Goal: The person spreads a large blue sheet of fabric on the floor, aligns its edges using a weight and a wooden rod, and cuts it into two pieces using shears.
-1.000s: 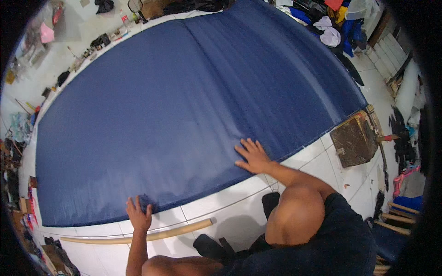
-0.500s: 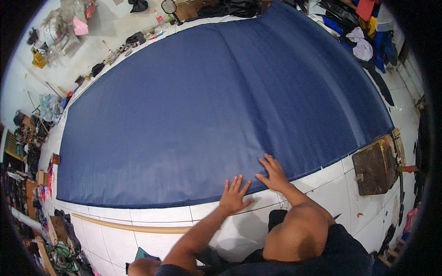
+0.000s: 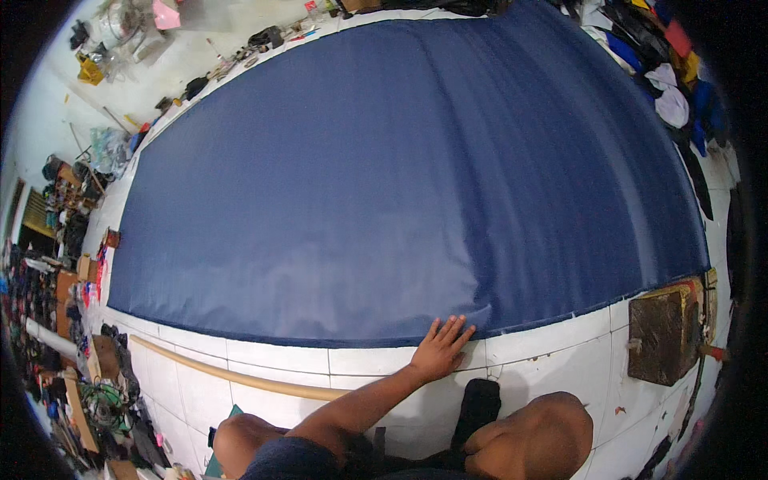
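Note:
A large sheet of dark blue, slightly glossy material (image 3: 320,184) lies spread over the white tiled floor, with long soft folds running down its right half. My left hand (image 3: 440,349) is at the sheet's near edge, palm down. Its fingers are stretched out, with the tips resting on the blue material and the palm over the tiles. Small creases show in the sheet just beyond the fingertips. My right hand is out of view.
A long tan tube (image 3: 240,378) lies along the near left tiles. A dark brown block (image 3: 664,340) stands at the sheet's right corner. Piled clothes and fabric (image 3: 672,100) lie at the far right. Mixed clutter (image 3: 104,400) lines the left side. My bent knees (image 3: 536,432) are close by.
My right hand has left the sheet and gone out of view. My left hand has shifted right along the near edge. The whole view has tilted and moved slightly.

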A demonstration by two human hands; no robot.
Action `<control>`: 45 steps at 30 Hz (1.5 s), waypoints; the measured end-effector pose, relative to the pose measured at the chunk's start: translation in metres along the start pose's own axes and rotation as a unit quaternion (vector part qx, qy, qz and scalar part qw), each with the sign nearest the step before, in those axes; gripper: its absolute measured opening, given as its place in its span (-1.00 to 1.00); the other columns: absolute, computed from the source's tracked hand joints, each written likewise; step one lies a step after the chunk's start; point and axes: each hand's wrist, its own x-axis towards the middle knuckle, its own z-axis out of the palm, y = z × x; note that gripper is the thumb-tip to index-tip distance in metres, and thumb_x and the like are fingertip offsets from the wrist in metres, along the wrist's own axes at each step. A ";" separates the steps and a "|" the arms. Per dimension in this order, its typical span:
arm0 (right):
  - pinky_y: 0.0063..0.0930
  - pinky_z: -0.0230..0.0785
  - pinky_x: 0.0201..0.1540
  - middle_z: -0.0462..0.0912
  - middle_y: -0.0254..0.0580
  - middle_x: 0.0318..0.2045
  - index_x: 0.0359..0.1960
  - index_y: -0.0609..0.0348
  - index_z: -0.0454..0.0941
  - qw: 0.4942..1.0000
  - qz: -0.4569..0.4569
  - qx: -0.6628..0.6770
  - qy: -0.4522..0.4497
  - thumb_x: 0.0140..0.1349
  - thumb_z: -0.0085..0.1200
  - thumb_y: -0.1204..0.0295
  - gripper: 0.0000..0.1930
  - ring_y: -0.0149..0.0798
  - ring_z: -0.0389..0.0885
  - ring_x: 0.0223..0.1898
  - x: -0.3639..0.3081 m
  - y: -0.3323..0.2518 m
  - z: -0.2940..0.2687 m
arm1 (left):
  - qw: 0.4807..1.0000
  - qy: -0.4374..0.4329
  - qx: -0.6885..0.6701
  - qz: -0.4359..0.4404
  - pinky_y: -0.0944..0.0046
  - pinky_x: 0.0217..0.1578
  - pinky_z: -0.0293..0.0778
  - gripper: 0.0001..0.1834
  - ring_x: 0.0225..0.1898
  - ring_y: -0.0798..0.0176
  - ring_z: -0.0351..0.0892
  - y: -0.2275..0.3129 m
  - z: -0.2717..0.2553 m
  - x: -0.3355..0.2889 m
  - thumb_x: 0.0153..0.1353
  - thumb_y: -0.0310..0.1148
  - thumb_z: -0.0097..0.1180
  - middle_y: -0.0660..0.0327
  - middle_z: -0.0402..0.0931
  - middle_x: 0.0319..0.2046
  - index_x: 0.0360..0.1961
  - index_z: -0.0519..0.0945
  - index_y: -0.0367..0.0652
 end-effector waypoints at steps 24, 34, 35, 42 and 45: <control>-0.11 0.36 0.17 0.44 0.23 0.09 0.14 0.24 0.39 0.927 -0.131 -0.348 -0.053 0.15 0.15 0.28 -0.47 0.13 0.53 0.04 -0.097 -0.111 0.033 | 0.998 0.053 0.016 -0.009 0.05 0.07 0.44 -0.61 -0.03 0.02 0.50 0.027 -0.002 0.043 0.12 -0.42 0.04 0.12 0.50 -0.15 0.01 0.58 -0.20; -0.12 0.37 0.19 0.40 0.26 0.15 0.21 0.23 0.34 0.888 -0.159 -0.429 -0.039 0.17 0.12 0.26 -0.42 0.13 0.53 0.07 -0.098 -0.134 0.048 | 0.983 0.134 -0.118 -0.045 0.02 -0.06 0.54 -0.70 -0.10 -0.08 0.58 0.023 0.005 0.043 0.14 -0.43 0.19 0.07 0.60 -0.14 -0.06 0.60 -0.18; -0.12 0.37 0.19 0.40 0.26 0.15 0.22 0.23 0.34 0.885 -0.162 -0.434 -0.037 0.17 0.11 0.26 -0.42 0.13 0.53 0.07 -0.097 -0.135 0.049 | 0.982 0.131 -0.126 -0.055 0.02 -0.04 0.52 -0.69 -0.08 -0.09 0.57 0.023 0.004 0.042 0.14 -0.43 0.19 0.06 0.59 -0.13 -0.06 0.59 -0.19; -0.13 0.37 0.21 0.37 0.28 0.19 0.27 0.22 0.31 0.860 -0.183 -0.477 -0.010 0.18 0.09 0.25 -0.38 0.12 0.53 0.08 -0.092 -0.143 0.048 | 0.981 0.095 -0.166 -0.028 -0.01 0.21 0.34 -0.60 0.10 -0.13 0.46 0.021 -0.001 0.039 0.12 -0.48 0.21 -0.03 0.50 0.01 0.02 0.53 -0.22; -0.14 0.37 0.21 0.36 0.29 0.21 0.30 0.21 0.29 0.854 -0.189 -0.484 -0.006 0.18 0.08 0.24 -0.36 0.12 0.53 0.09 -0.091 -0.145 0.047 | 0.980 0.098 -0.170 -0.027 -0.06 0.28 0.28 -0.56 0.11 -0.15 0.44 0.021 -0.001 0.033 0.10 -0.52 0.20 -0.04 0.47 0.04 0.06 0.50 -0.23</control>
